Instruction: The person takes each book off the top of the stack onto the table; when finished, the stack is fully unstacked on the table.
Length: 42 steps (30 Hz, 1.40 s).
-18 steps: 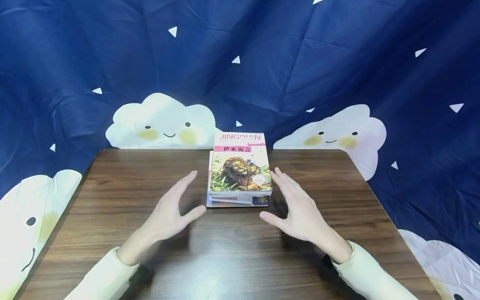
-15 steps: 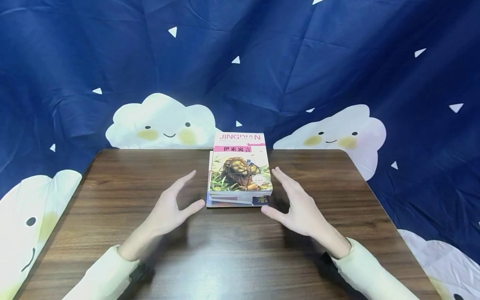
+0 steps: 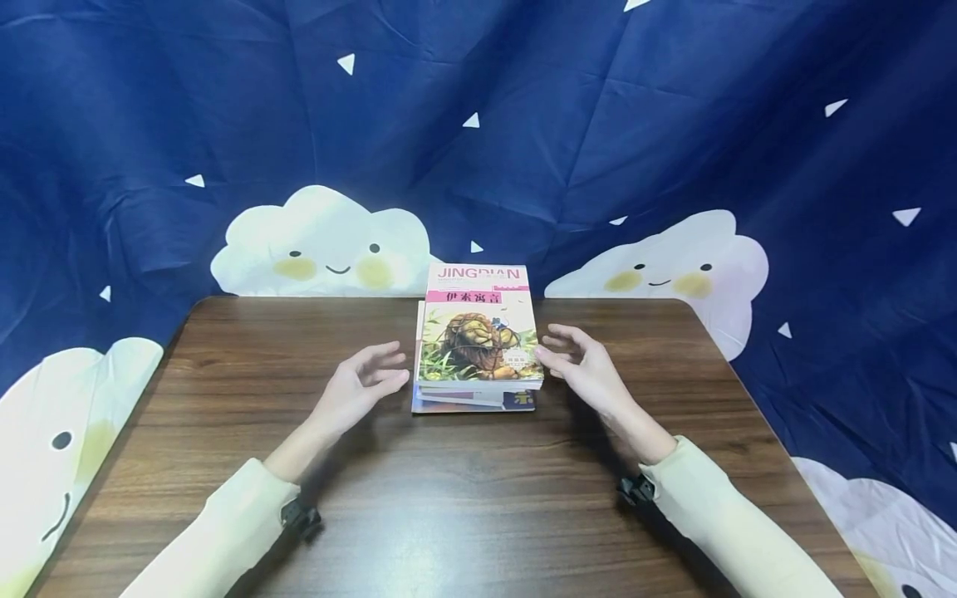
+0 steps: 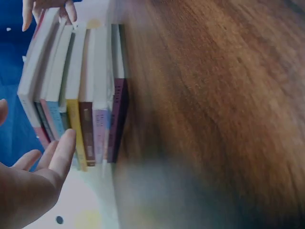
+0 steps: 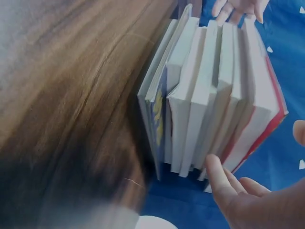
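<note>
A stack of several books (image 3: 478, 332) lies near the far edge of the wooden table. On top is a book with a lion on its cover and the letters "JINGDIAN". My left hand (image 3: 359, 386) hovers just left of the stack, its fingers loosely bent. The left wrist view shows coloured spines (image 4: 86, 124) facing that hand, fingertips close to them. On the other side, my right hand (image 3: 591, 374) reaches the stack's right edge, thumb tip overlapping the top cover in the head view. In the right wrist view, the index fingertip is right at the page edges (image 5: 209, 95).
Brown wood-grain table (image 3: 463, 498) spreads in front of the stack. Behind it hangs a blue curtain (image 3: 478, 124) with white clouds and triangles. A small dark device (image 3: 301, 519) sits at the left wrist, another (image 3: 635, 490) at the right.
Both hands have moved forward along the sides of the stack. Their fingers and thumbs, spread wide before, have drawn closer together. The books have stayed in place.
</note>
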{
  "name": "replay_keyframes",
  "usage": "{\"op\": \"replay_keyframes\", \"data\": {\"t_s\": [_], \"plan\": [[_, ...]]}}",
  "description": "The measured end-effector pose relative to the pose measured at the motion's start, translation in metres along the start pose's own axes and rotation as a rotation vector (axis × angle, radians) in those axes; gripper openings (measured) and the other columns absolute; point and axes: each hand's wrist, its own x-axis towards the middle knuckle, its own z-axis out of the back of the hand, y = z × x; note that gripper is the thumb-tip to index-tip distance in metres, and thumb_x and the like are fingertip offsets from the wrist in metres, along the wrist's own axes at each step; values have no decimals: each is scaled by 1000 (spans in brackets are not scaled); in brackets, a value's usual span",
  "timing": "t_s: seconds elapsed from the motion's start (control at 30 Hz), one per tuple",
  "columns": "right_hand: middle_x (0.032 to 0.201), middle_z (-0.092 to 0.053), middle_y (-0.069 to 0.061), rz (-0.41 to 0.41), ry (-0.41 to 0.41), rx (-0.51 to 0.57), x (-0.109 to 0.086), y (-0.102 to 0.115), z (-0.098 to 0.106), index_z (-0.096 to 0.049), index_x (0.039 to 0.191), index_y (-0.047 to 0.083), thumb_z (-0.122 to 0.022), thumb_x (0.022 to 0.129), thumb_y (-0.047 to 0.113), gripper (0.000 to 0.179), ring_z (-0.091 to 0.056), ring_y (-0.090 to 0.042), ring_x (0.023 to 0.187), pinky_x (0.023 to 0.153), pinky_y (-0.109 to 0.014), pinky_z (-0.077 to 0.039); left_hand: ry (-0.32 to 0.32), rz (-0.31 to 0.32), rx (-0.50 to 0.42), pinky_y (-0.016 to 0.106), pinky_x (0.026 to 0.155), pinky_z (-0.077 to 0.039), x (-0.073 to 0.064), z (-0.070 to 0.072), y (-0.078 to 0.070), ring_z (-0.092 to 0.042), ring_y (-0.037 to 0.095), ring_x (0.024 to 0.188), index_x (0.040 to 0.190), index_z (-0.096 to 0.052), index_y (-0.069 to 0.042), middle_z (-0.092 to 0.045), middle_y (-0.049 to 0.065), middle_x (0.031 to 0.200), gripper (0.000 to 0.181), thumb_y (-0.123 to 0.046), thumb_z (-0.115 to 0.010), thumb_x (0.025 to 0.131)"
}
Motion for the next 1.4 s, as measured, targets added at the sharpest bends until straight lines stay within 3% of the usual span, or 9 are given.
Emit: {"op": "replay_keyframes", "data": {"t_s": [0.13, 0.27, 0.37, 0.57, 0.7, 0.83, 1.2, 1.4], "plan": [[152, -57, -27, -91, 33, 100, 16, -4, -3, -41, 158, 0, -70, 102, 29, 69, -71, -15, 110, 104, -40, -64, 7, 42, -126, 34, 102, -65, 9, -4, 7, -72, 27, 120, 153, -49, 1, -59, 29, 148, 59, -14, -72, 100], [144, -61, -28, -134, 60, 166, 31, -9, -5, -40, 158, -2, -70, 102, 27, 70, -71, -4, 91, 87, -25, -67, 21, 80, -226, 42, 105, -63, 13, -8, 9, -73, 9, 107, 152, -48, 5, -57, 32, 148, 54, -10, -67, 103], [134, -65, -24, -157, 67, 181, 39, -9, -8, -41, 157, -3, -70, 102, 27, 70, -72, -5, 83, 77, -21, -66, 27, 89, -265, 42, 104, -64, 17, -10, 10, -73, 5, 101, 151, -49, 6, -57, 33, 148, 52, -12, -65, 104], [105, -71, -3, -195, 89, 206, 49, -5, -15, -47, 153, -4, -73, 100, 24, 65, -72, -7, 75, 68, -21, -66, 34, 86, -289, 35, 97, -67, 23, -12, 9, -73, 6, 98, 151, -50, 6, -57, 32, 148, 52, -15, -65, 105], [90, -73, 6, -197, 123, 253, 52, -5, -16, -48, 150, -7, -70, 101, 15, 58, -70, -5, 71, 65, -21, -65, 40, 89, -314, 32, 96, -67, 25, -14, 8, -74, 6, 97, 150, -51, 6, -57, 32, 148, 52, -14, -65, 105], [87, -74, 8, -200, 152, 297, 53, -7, -12, -47, 150, -9, -67, 102, 11, 55, -71, -5, 72, 67, -22, -66, 35, 99, -331, 32, 96, -67, 28, -15, 8, -74, 7, 96, 149, -52, 7, -58, 32, 146, 51, -12, -67, 104], [91, -78, 7, -192, 156, 427, 43, -13, 33, -30, 157, -10, -61, 105, 7, 62, -75, -5, 79, 70, -22, -67, 44, 138, -322, 30, 92, -68, 34, -20, 10, -75, 10, 95, 148, -54, 5, -58, 31, 149, 51, -11, -69, 102], [91, -79, 6, -196, 105, 497, 29, -22, 73, -41, 147, -2, -63, 105, 8, 49, -75, -6, 79, 69, -22, -67, 38, 150, -323, 29, 93, -68, 34, -23, 10, -75, 10, 96, 147, -54, 6, -58, 30, 148, 50, -11, -68, 102]]}}
